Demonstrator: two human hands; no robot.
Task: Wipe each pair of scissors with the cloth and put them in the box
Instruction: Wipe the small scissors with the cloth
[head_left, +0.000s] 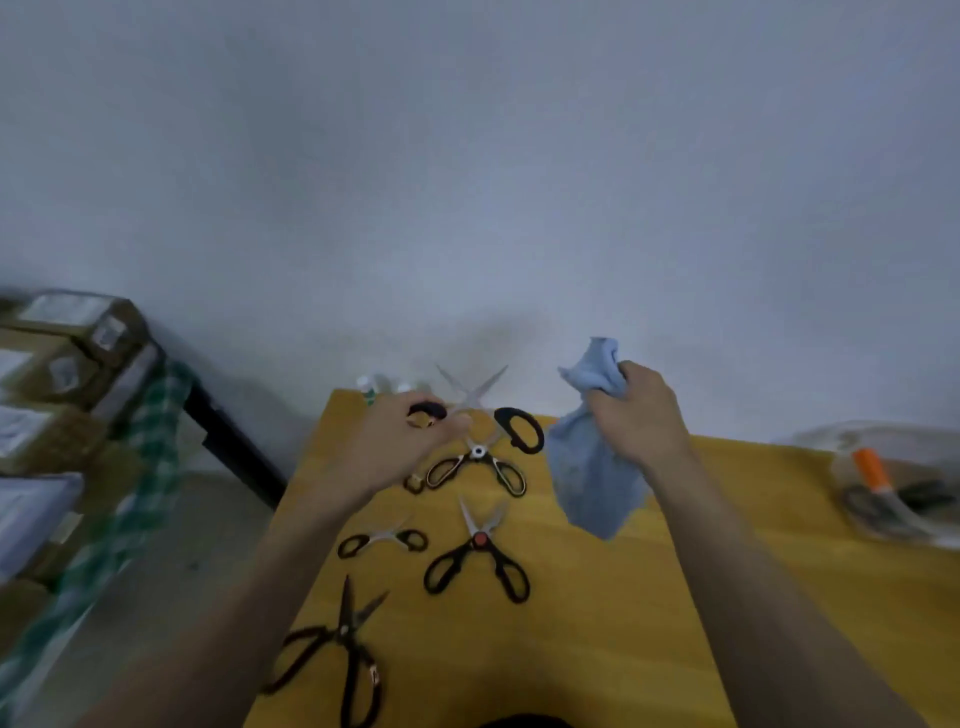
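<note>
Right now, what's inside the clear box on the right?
Inside the clear box lie an orange-handled tool and dark-handled scissors, blurred. Whatever sits beneath them or past the frame edge can't be seen.

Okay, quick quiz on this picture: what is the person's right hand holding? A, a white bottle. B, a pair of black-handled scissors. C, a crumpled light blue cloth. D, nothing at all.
C: the right hand has its fingers curled round the crumpled light blue cloth, which hangs above the yellow wooden table, while the left hand grips the open black-handled scissors.
</note>
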